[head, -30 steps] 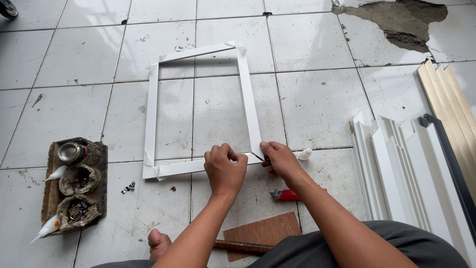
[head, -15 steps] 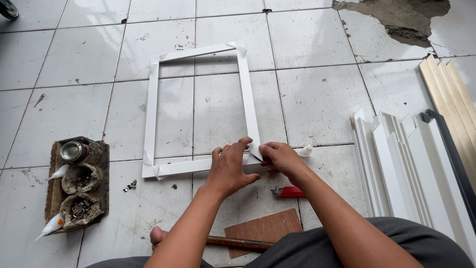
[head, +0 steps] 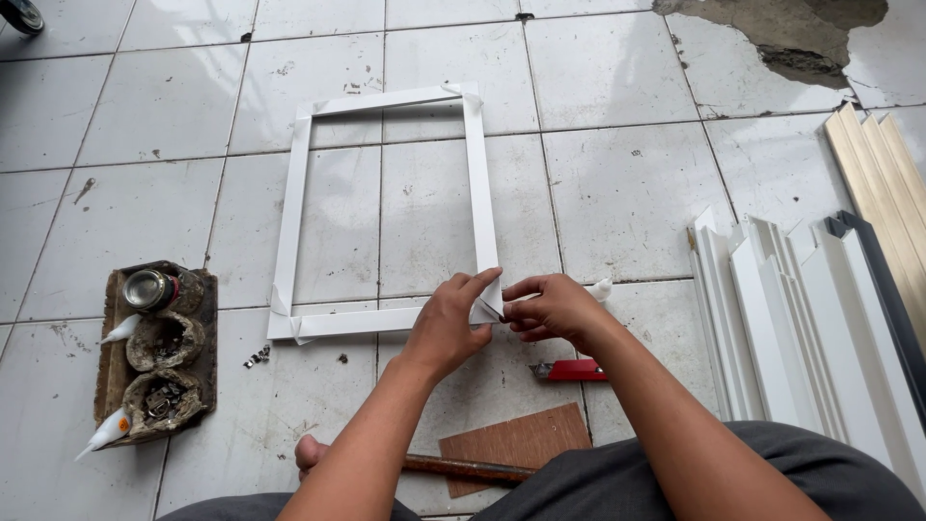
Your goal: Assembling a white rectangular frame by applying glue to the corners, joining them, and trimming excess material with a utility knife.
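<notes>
A white rectangular frame [head: 291,207] of moulding strips lies flat on the tiled floor, with tape at its corners. Both hands meet at its near right corner. My left hand [head: 449,323] presses on that corner, forefinger stretched along the right strip. My right hand [head: 550,307] pinches the same corner from the right, thumb and forefinger on a small piece of white tape or strip end. The corner itself is mostly hidden under my fingers.
A red utility knife [head: 569,370] lies just below my right hand. A brown board [head: 516,444] and a rusty bar [head: 463,468] sit near my foot. A wooden block [head: 159,352] holding small containers and glue tubes stands left. White and beige moulding strips [head: 801,318] are stacked right.
My left hand has opened from a curled grip and spread over the frame's corner. My right hand has stayed pinching at that corner. The frame has not shifted.
</notes>
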